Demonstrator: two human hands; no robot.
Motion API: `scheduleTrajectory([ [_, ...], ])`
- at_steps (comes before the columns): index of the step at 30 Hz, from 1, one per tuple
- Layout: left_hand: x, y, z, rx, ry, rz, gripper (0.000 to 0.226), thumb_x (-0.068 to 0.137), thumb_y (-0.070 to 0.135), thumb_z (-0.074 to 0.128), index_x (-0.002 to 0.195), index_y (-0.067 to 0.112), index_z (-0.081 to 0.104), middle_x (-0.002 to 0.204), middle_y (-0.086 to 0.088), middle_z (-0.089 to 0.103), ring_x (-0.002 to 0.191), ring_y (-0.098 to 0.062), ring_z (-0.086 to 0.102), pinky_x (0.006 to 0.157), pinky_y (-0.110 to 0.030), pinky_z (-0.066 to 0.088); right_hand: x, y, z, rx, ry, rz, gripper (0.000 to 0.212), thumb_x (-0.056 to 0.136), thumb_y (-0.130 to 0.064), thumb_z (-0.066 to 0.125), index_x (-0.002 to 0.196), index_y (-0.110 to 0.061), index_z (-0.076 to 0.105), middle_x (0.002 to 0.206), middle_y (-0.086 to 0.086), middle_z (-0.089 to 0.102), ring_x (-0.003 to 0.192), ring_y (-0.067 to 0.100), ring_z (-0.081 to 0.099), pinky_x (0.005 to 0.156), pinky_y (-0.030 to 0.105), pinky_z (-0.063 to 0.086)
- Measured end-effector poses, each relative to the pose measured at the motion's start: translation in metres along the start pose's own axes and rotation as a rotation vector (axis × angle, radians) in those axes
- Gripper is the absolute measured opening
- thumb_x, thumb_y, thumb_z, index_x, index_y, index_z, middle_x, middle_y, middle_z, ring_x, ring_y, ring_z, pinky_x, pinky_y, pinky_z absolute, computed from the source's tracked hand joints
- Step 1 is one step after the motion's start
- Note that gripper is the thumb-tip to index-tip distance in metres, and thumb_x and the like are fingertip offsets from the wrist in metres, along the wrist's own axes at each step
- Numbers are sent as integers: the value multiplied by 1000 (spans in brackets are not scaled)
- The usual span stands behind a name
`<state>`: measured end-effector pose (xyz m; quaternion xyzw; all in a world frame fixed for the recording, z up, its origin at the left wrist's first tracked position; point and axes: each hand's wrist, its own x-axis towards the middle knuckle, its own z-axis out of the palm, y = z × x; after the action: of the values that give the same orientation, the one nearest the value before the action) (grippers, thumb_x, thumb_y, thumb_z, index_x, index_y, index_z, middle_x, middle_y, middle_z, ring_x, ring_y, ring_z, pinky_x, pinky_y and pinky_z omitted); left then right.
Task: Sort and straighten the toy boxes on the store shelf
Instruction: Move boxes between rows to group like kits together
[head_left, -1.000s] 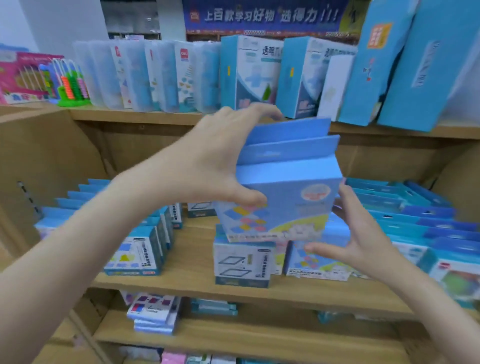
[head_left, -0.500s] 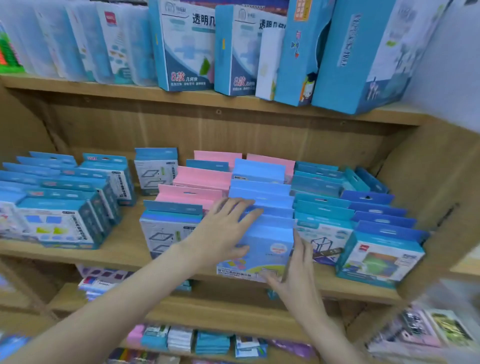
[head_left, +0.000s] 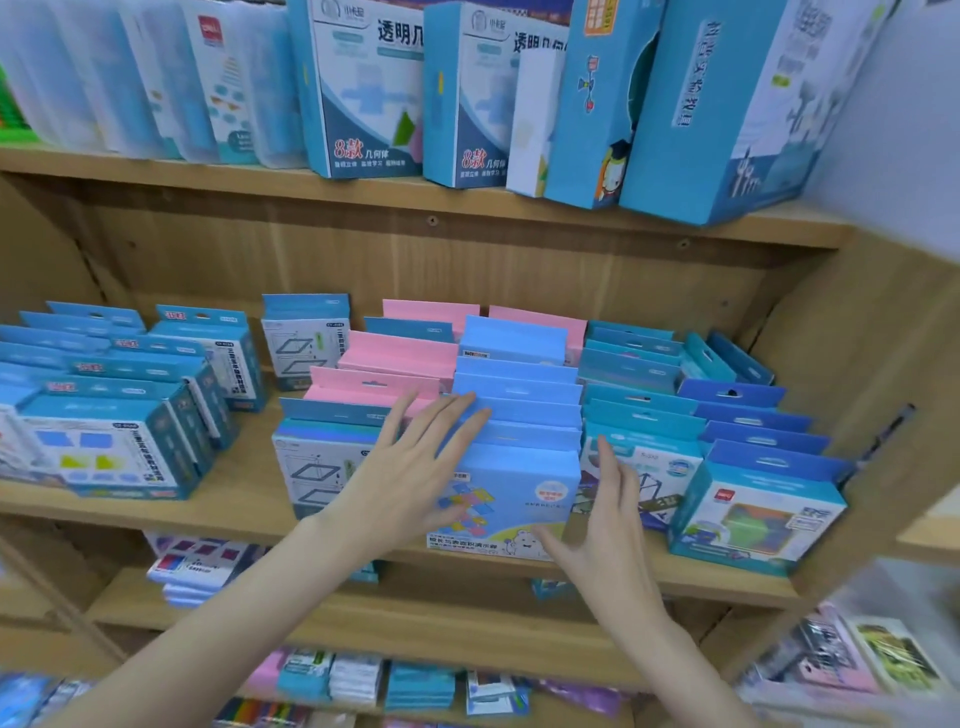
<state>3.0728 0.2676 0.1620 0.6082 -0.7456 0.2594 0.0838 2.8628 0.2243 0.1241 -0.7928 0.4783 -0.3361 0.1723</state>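
Note:
A row of light blue toy boxes (head_left: 519, 415) stands front to back in the middle of the wooden shelf (head_left: 234, 512). The front box (head_left: 524, 493) shows coloured squares and a bear. My left hand (head_left: 415, 467) lies flat, fingers spread, against the left side and top of the front boxes. My right hand (head_left: 605, 525) is open at the front box's right edge, fingers pointing up, holding nothing. Pink boxes (head_left: 395, 358) stand behind and left, and a grey-fronted box (head_left: 311, 467) sits left of the row.
Teal boxes (head_left: 639, 410) and darker blue boxes (head_left: 753, 467) fill the shelf's right part up to the side wall (head_left: 872, 395). More teal boxes (head_left: 119, 395) stand at the left. Tall blue cartons (head_left: 597, 104) line the upper shelf. Lower shelves hold mixed packs (head_left: 192, 566).
The stack of light blue boxes, held up in both hands a second ago, now stands on the shelf. Both hands have loosened and opened beside it. The view has dropped toward the shelf.

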Motion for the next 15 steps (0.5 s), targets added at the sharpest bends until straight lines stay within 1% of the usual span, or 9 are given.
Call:
scheduleTrajectory([
  [2,-3,2,3,21,11,3,96,62,58,70,137,8,35,137,-14,46,125,-28,39,108,-49,18,4,0,-6,-18,20,-46,103,72,-34,75,144,-25,1,143,3,17,133,17,28,103,30,35],
  [4,-4,2,8,54,13,0,102,57,57,75,137,7,35,134,-15,48,123,-28,40,107,-50,20,8,-1,-5,-48,35,-84,107,71,-31,76,141,-35,-5,143,3,16,132,19,31,101,32,39],
  [5,-4,2,10,70,12,-2,105,54,56,78,136,7,36,130,-15,51,120,-29,41,106,-50,21,10,-2,-2,-64,38,-103,108,71,-29,77,138,-42,-7,142,1,15,129,20,36,97,33,43],
  [7,-4,2,14,93,20,-8,108,50,56,81,135,6,36,120,-14,57,113,-28,44,105,-48,23,12,-3,5,-88,53,-149,108,71,-23,77,136,-45,-7,137,-4,14,116,20,49,82,29,51],
  [9,-1,1,16,106,14,-26,109,47,57,81,134,7,37,116,-12,58,110,-27,50,105,-47,24,16,-3,10,-112,68,-193,103,73,-18,75,139,-42,0,134,-4,16,100,19,57,69,20,48],
  [11,3,1,17,114,16,-47,110,46,57,82,134,7,37,117,-11,58,110,-26,50,105,-47,24,21,-3,13,-154,79,-202,97,73,-17,75,141,-37,9,135,0,18,94,19,58,63,17,44],
  [13,6,3,18,109,15,-66,110,49,57,81,135,7,36,122,-12,55,116,-27,43,105,-49,23,27,-3,12,-213,103,-206,95,70,-16,78,142,-30,17,134,4,21,98,22,57,63,21,49],
  [14,6,4,17,95,22,-71,107,53,56,79,137,7,35,127,-13,53,120,-27,39,106,-50,21,28,-4,12,-250,117,-215,96,67,-16,80,141,-27,20,133,6,23,101,25,56,67,28,53],
  [15,5,4,14,69,44,-71,101,59,55,76,138,7,35,131,-13,50,124,-27,36,107,-51,19,28,-5,11,-290,127,-227,96,64,-18,83,140,-24,24,133,8,24,105,29,53,74,35,55],
])
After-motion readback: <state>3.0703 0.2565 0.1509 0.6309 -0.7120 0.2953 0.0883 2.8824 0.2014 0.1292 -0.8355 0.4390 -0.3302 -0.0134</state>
